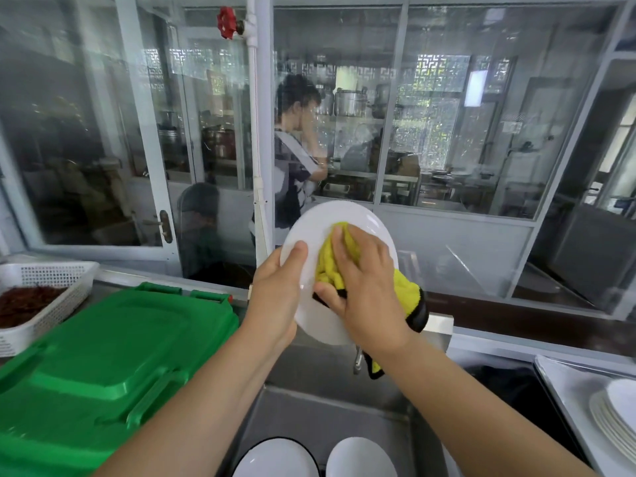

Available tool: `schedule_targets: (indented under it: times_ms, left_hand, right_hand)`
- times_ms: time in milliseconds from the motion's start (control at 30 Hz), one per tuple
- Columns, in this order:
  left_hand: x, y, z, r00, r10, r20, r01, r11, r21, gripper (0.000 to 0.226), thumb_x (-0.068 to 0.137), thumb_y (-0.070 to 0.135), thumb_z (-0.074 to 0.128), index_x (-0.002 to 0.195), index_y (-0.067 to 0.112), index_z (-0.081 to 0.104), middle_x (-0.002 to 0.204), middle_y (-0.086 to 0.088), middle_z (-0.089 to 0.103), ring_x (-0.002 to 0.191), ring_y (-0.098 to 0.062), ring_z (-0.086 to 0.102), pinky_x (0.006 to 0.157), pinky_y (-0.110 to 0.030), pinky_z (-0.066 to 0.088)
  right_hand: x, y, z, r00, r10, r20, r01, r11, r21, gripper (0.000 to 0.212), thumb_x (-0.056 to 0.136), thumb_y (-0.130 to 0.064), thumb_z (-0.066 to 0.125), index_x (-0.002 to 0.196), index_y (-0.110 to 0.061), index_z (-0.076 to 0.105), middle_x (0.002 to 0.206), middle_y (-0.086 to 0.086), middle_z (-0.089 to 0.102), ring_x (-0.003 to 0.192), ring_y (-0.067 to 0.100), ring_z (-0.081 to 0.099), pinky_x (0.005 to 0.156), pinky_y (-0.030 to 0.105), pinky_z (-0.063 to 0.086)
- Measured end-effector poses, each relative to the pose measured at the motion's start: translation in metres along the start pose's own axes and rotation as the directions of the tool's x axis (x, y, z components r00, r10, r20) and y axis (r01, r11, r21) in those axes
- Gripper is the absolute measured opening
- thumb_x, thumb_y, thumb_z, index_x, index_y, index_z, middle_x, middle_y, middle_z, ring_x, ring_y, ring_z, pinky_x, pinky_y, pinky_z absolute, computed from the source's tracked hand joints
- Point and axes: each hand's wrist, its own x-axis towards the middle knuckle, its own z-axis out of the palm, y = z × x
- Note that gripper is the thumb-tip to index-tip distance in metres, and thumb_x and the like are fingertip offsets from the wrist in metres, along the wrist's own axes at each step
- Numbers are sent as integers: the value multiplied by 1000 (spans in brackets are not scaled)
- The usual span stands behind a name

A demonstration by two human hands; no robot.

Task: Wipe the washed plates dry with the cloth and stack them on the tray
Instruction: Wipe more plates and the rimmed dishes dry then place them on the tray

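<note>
- Head view: your left hand (278, 290) grips the plate (309, 235) by its left rim, thumb on the face, fingers hidden behind it. The plate is tilted up toward you, held in the air over the sink (309, 407).
- Your right hand (364, 287) presses the cloth (409, 297) flat against the plate's face, fingers spread over the yellow fabric; a loose end hangs below your wrist.
- Step in hand: wiping, by my reading. The face is under the cloth; the back cannot be seen, so I cannot say whether it is dry.
- Next move likely calls for turning the plate in the left hand to do the back and rim, then carrying it right to the stack (616, 425) on the tray (554, 373) and setting it down flat, centred, without sliding.
- Count, plates: one in hand; two white ones at the bottom edge, below your arms, probably waiting their turn; the stack at right shows several rims, cut off by the frame, so no exact number.
- Count, others: one cloth, one tray, one green lid (113, 356) at left, one white basket (48, 294) beyond it.
</note>
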Motion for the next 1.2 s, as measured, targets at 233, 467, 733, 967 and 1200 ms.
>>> schedule_targets:
  times_ms: [233, 467, 733, 967, 1200]
  left_hand:
    - [8, 7, -15, 997, -72, -25, 72, 997, -7, 14, 91, 33, 60, 86, 22, 69, 75, 2, 74, 64, -14, 70, 50, -26, 53]
    - [7, 13, -19, 998, -67, 13, 67, 998, -4, 12, 93, 27, 59, 91, 18, 69, 78, 2, 75, 65, -12, 71, 49, -22, 52]
    - [4, 12, -12, 996, -79, 28, 78, 996, 32, 12, 91, 28, 61, 89, 20, 69, 81, -1, 75, 69, -16, 71, 52, -24, 54]
    - [5, 18, -21, 996, -83, 46, 81, 996, 39, 16, 91, 28, 61, 82, 20, 72, 78, -1, 75, 65, -15, 71, 49, -23, 52]
    - [1, 11, -22, 990, -59, 129, 32, 979, 204, 19, 92, 28, 60, 79, 26, 74, 84, -4, 75, 74, -20, 71, 63, -32, 55]
  right_hand:
    - [-37, 18, 8, 942, -333, 47, 330, 942, 57, 50, 78, -13, 78, 125, -4, 61, 131, 10, 56, 121, 23, 45, 100, 39, 43]
    - [-33, 47, -7, 989, -149, -8, 149, 989, 26, 48, 74, -1, 77, 120, 3, 63, 123, 17, 60, 112, 27, 44, 90, 52, 48]
    - [-10, 21, -3, 973, -230, -31, 230, 973, 18, 49, 79, -10, 76, 125, -1, 61, 129, 13, 56, 118, 27, 42, 105, 35, 36]
    - [-34, 38, 2, 917, -397, -30, 397, 918, 3, 44, 77, -6, 78, 119, -2, 65, 131, 4, 43, 117, 25, 46, 102, 34, 39]
    - [-8, 41, -13, 971, -117, -207, 115, 993, -23, 48, 80, -6, 75, 125, 0, 59, 125, 19, 54, 111, 31, 43, 102, 29, 32]
